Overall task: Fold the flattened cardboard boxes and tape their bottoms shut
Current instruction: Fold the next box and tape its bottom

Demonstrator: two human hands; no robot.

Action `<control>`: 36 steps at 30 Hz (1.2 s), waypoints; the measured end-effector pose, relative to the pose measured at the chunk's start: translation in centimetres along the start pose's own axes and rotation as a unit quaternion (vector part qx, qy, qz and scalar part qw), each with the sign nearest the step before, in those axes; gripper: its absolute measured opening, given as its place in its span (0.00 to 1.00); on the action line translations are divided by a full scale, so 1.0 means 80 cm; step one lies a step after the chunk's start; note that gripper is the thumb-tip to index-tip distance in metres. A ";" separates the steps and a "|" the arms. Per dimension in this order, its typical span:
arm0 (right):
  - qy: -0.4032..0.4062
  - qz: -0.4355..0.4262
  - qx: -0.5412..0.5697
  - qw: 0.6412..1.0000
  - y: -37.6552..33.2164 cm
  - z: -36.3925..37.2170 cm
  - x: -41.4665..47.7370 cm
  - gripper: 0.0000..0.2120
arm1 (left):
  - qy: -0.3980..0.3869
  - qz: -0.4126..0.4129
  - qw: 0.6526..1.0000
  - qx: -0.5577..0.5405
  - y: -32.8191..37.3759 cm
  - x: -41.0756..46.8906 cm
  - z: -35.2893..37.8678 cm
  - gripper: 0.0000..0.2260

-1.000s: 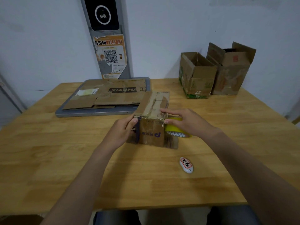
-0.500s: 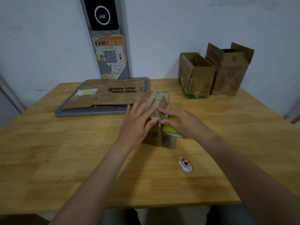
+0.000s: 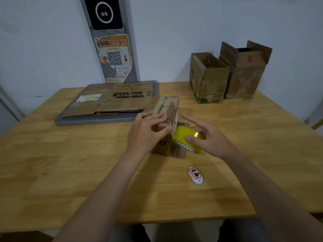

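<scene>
A small folded cardboard box stands in the middle of the wooden table with its closed flaps facing up. My left hand lies flat on the box's near top edge, fingers pressing down on a strip of clear tape. My right hand holds a yellow tape roll just right of the box, thumb on the roll and index finger stretched out. The tape runs from the roll to the box edge. A stack of flattened cardboard boxes lies on a grey tray behind on the left.
Two folded boxes, one and another, stand open-topped at the back right by the wall. A small white oval gadget with a red label lies on the table in front of the box. A poster stand rises behind the tray.
My left hand has moved from the box's near front face up onto its top and now presses the tape. My right hand has pulled the roll out to the right, so more of it shows.
</scene>
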State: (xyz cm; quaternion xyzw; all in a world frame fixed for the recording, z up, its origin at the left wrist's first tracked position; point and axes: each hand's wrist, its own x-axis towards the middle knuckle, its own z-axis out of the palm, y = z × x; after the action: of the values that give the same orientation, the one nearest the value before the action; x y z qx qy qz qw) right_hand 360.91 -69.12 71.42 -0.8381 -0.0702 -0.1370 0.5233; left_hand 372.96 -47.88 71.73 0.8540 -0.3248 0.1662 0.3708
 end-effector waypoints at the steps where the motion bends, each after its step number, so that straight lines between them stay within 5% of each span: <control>1: 0.008 -0.006 -0.005 1.000 -0.002 -0.002 -0.001 0.30 | 0.013 -0.002 1.000 -0.002 0.001 0.000 0.003 0.22; 13: 0.076 0.052 -0.195 0.976 -0.029 0.012 0.038 0.10 | 0.048 -0.015 0.999 0.009 0.004 -0.005 0.013 0.19; 23: 0.048 0.054 -0.224 0.972 -0.037 0.022 0.074 0.09 | -0.048 -0.007 0.998 -0.033 -0.007 0.001 -0.009 0.26; 29: 0.013 0.048 -0.296 0.954 -0.044 0.019 0.080 0.23 | 0.077 -0.224 0.942 -0.239 -0.015 -0.018 -0.008 0.46; 32: -0.010 0.023 -0.378 0.925 -0.056 0.022 0.085 0.34 | 0.056 -0.277 0.924 -0.258 -0.020 -0.036 0.007 0.37; 36: -0.019 -0.053 -0.463 0.885 -0.075 0.018 0.092 0.39 | 0.072 -0.248 0.939 -0.228 -0.017 -0.043 0.011 0.24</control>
State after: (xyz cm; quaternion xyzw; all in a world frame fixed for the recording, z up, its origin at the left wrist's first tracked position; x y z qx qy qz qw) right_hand 366.57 -65.38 78.19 -0.9825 -0.0531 -0.1659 0.0663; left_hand 371.44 -46.36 68.61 0.7855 -0.1042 0.0518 0.6078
